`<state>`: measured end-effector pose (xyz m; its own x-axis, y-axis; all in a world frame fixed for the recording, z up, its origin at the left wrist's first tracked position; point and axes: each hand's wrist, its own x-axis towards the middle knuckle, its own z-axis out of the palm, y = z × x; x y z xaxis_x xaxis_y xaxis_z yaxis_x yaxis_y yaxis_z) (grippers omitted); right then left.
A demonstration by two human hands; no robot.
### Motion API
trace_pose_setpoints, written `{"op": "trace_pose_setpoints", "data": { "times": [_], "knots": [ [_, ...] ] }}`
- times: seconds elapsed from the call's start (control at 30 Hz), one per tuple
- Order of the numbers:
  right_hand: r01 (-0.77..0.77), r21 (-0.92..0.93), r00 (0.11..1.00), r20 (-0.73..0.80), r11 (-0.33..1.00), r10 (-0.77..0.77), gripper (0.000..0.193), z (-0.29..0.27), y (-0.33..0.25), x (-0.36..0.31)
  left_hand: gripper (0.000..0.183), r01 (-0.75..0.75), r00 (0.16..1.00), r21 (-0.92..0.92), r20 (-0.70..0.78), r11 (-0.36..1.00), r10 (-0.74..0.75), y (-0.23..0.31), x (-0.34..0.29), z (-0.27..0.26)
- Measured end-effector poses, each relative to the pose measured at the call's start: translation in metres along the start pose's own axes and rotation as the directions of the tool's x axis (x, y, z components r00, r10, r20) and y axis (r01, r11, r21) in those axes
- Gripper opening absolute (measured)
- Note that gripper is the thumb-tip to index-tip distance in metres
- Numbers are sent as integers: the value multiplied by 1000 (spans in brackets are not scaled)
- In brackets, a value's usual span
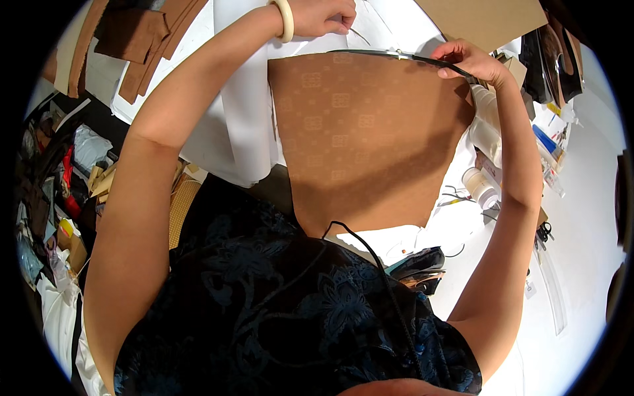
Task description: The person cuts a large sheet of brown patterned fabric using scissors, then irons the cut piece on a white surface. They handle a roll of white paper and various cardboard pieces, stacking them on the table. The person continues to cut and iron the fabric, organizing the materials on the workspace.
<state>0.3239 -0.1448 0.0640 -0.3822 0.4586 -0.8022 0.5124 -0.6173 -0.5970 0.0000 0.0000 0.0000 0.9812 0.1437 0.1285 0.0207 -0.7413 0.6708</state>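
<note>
A large brown sheet [363,138] with a tone-on-tone pattern lies in front of me, its near part in shadow. Along its far edge runs a thin dark strip [429,60] with a bright glint partway along. My right hand [467,63] grips this strip near the sheet's far right corner, thumb and fingers closed about it. Beyond the far left of the sheet is my left hand [327,18], wearing a cream bangle [285,20] at the wrist. Its fingers are curled together over white material, and what they hold, if anything, is hidden.
Rolled white material [243,125] lies left of the sheet. Brown offcuts [135,36] sit at far left, cardboard [482,23] at far right. By my right forearm are a white jar [481,189], scissors [543,231] and a clear ruler [552,290]. Mixed scraps [66,178] crowd the left.
</note>
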Motion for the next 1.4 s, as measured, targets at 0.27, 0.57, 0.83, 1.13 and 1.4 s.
{"op": "trace_pose_setpoints", "data": {
  "times": [0.27,0.57,0.83,1.13,1.4],
  "knots": [
    [124,-23,992,-10,992,-124,28,8,-9,11,10,-18,1000,4,-22,1000,18,-6,-1,0],
    [117,-32,992,-36,993,-118,27,13,-3,11,9,5,1000,29,-7,1000,-5,-3,0,0],
    [100,-55,993,-56,993,-103,27,13,-1,12,9,-20,1000,36,-20,999,21,-3,0,1],
    [101,-26,995,5,995,-101,32,10,-20,11,10,-31,998,33,-53,999,32,-3,0,1],
    [88,-69,996,28,994,-86,30,9,-27,22,10,-46,995,24,-91,999,48,-3,-2,2]
  ]
}}
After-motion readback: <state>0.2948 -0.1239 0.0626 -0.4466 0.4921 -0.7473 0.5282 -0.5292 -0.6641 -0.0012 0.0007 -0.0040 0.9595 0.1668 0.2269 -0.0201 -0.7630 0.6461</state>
